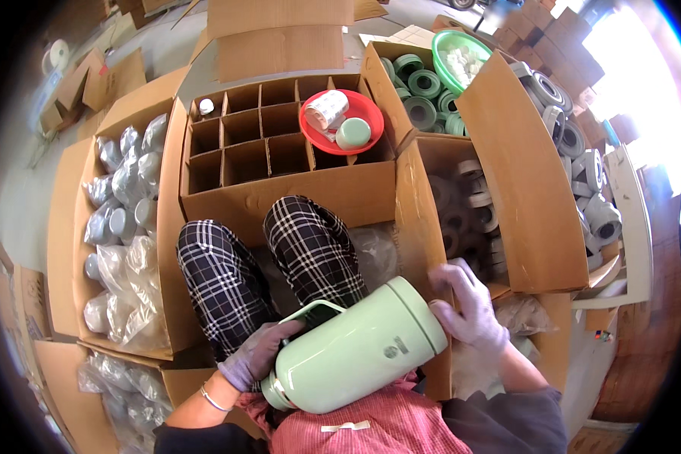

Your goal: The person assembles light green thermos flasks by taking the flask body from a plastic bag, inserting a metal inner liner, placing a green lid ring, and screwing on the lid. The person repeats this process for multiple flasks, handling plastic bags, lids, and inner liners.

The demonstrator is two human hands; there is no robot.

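While lying tilted, flask (pixel 359 349) base points upper right

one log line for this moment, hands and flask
left hand: grips green flask near handle | right hand: at flask's open end | flask: lying across lap

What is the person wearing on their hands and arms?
Both hands wear thin, pale lilac-grey knitted gloves: the left hand and the right hand. A thin silvery bangle circles the left wrist. The forearms are bare, with the sleeves ending higher up. The right sleeve is dark grey; the left sleeve looks dark too.
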